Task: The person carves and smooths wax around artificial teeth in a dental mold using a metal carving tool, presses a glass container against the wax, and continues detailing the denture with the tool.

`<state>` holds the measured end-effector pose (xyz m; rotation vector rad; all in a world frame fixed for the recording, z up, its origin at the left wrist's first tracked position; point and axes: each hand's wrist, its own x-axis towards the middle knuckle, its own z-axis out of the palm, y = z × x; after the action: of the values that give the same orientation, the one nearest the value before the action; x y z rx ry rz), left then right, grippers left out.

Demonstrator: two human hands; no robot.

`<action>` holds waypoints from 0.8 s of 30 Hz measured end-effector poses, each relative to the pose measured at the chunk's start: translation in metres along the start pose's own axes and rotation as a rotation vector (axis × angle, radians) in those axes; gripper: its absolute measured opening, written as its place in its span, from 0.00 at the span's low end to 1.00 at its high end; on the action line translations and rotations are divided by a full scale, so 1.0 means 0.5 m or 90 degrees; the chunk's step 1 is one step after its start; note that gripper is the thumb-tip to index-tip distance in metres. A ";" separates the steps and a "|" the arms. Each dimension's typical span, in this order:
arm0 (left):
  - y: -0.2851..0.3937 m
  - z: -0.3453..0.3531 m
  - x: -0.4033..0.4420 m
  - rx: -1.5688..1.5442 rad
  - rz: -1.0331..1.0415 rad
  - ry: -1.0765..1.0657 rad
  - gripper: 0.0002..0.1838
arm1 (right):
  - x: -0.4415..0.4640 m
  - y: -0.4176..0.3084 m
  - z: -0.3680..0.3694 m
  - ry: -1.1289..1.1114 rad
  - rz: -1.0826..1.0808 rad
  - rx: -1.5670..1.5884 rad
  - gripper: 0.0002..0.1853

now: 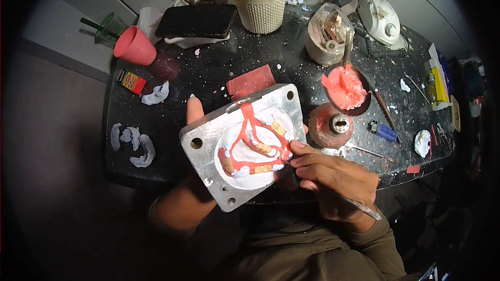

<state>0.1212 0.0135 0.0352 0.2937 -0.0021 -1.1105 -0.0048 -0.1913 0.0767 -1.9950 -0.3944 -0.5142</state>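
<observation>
My left hand (195,109) supports a metal dental flask half (205,148) from below, tilted toward me. One finger shows past its upper left edge; most of the hand is hidden behind it. White plaster (255,152) fills the flask's round opening, with red wax strips (242,165) and yellowish teeth (227,164) set in it. In my right hand (336,177) is a slim metal wax carver (360,208), its handle sticking out below the palm. The fingertips are closed around it at the plaster's right rim, by the wax. The carver's tip is hard to make out.
Beyond the flask lies a red wax sheet (251,81). A pan of pink wax (347,89) stands right of it, near a stained spirit burner (332,125), a blue lighter (383,130) and a metal tool (371,152). Plaster pieces (141,151) lie left; a tool basket (260,13) stands behind.
</observation>
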 end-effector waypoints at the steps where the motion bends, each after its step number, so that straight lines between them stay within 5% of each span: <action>1: -0.001 0.001 0.001 0.001 0.001 -0.002 0.73 | 0.000 0.000 -0.001 -0.002 -0.001 -0.002 0.11; 24: -0.006 -0.003 0.003 0.014 -0.008 -0.006 0.73 | 0.000 -0.005 0.000 0.019 0.036 0.001 0.10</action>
<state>0.1195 0.0115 0.0331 0.3089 -0.0207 -1.1245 -0.0057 -0.1902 0.0787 -1.9884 -0.3195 -0.5067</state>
